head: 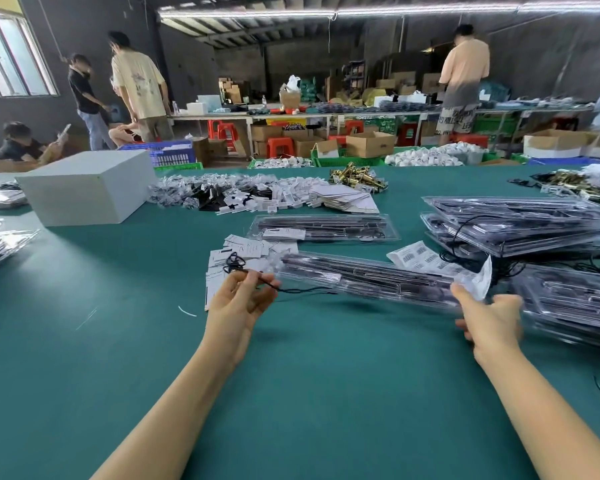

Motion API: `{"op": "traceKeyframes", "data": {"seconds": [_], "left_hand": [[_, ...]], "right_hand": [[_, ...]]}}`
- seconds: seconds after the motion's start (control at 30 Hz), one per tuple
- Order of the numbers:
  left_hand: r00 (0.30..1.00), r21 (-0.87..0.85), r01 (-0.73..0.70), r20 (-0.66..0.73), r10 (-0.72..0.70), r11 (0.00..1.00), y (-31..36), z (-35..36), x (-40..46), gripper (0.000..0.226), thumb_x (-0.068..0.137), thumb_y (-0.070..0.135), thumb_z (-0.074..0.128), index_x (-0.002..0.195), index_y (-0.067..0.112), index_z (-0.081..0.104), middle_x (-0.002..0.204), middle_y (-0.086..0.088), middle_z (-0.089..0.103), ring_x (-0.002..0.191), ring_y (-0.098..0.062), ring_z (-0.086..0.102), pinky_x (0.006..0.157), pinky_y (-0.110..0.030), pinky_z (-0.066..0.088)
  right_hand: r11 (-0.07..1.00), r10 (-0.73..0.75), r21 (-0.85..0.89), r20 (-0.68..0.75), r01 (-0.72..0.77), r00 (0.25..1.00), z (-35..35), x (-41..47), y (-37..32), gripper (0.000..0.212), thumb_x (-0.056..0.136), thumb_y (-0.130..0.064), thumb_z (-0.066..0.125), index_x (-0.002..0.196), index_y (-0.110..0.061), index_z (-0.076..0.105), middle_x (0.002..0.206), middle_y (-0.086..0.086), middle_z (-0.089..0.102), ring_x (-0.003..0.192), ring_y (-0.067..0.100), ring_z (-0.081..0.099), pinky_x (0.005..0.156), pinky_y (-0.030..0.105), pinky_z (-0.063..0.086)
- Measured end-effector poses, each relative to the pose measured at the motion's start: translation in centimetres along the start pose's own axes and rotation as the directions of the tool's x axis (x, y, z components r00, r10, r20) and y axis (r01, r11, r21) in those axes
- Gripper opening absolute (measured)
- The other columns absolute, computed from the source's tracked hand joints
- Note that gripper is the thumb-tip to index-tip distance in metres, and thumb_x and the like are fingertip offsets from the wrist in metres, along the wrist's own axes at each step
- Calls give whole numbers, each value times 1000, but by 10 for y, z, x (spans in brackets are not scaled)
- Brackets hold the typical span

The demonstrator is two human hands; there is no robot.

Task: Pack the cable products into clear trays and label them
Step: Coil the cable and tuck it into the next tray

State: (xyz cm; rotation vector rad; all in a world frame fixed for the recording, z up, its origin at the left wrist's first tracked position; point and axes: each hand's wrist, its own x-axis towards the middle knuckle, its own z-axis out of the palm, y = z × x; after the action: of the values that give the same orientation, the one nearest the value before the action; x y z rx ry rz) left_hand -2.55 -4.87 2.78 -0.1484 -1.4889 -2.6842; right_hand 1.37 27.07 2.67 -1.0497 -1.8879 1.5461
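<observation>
right hand (pixel 489 317) grips clear tray (pixel 364 277) end, apparently | long axis runs leftward | left hand (pixel 239 299) pinches black cable (pixel 288 289) there

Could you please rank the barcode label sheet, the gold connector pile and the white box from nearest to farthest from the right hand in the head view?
From the right hand:
1. Barcode label sheet, just above it, beside the held tray.
2. Gold connector pile, farther back, mid-table.
3. White box, far left.

Green table (pixel 84 323): white box (pixel 87 188), tray stacks (pixel 520 223).
</observation>
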Motion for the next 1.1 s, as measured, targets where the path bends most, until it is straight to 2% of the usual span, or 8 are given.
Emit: {"op": "traceKeyframes", "data": {"seconds": [0.1,0.3,0.4,0.53,0.67,0.87,0.97,1.1], "left_hand": [[985,444,-170,39,171,880,-10,8,-10,10,96,15,54,87,11,56,87,9,68,82,-17,72,79,-24,55],[764,760,-622,535,361,191,-32,15,-26,17,91,21,55,84,6,57,103,0,48,91,-12,54,81,-21,44],[652,725,-684,657,379,-81,-36,19,-30,15,88,16,60,81,3,62,108,-15,55,96,-30,57,80,-34,50],[507,617,-729,777,373,-295,-36,24,-34,23,89,23,54,79,6,66,105,-15,63,101,-30,50,80,-37,49],[474,564,-752,823,315,-343,-36,28,-38,17,89,19,57,87,9,71,108,-10,66,109,-27,52,86,-37,50],[488,536,-830,832,264,-155,-32,30,-42,18,91,18,61,98,2,68,114,-11,65,114,-29,59,98,-35,48],[543,612,-787,747,384,-77,-32,31,-44,23,93,17,54,102,-2,65,103,-12,63,98,-26,59,88,-34,48],[668,768,-639,580,466,-40,-29,30,-41,34,91,11,55,123,-1,60,123,-16,58,112,-31,56,96,-40,45]], "right_hand": [[850,-195,-505,-33,152,980,-1,-6,1,53,90,-44,56,120,-4,42,118,27,50,95,43,55,76,43,42],[310,-310,-902,203,300,929,-2,-26,-8,38,101,-40,34,125,-13,46,125,19,41,89,37,61,64,33,37],[375,-552,-718,336,587,763,5,-46,-20,32,100,-37,38,110,-14,58,101,4,62,78,24,61,59,28,36],[705,-651,111,492,700,578,22,-101,-32,47,84,-61,47,111,-25,62,78,-23,65,76,-8,60,66,7,42],[714,-617,190,625,674,477,40,-119,-18,23,88,-30,66,109,-35,59,105,-15,65,95,-1,62,83,21,50],[882,-466,267,618,389,633,39,-107,-20,18,93,-6,59,91,-22,66,86,1,73,72,11,69,72,19,53],[944,-262,326,656,48,708,35,-97,-25,12,94,-6,56,95,-13,66,84,3,75,63,10,65,63,23,46],[934,-115,298,774,-197,622,29,-87,-28,10,92,-4,57,99,-8,62,90,14,74,59,13,62,58,24,39]]}}
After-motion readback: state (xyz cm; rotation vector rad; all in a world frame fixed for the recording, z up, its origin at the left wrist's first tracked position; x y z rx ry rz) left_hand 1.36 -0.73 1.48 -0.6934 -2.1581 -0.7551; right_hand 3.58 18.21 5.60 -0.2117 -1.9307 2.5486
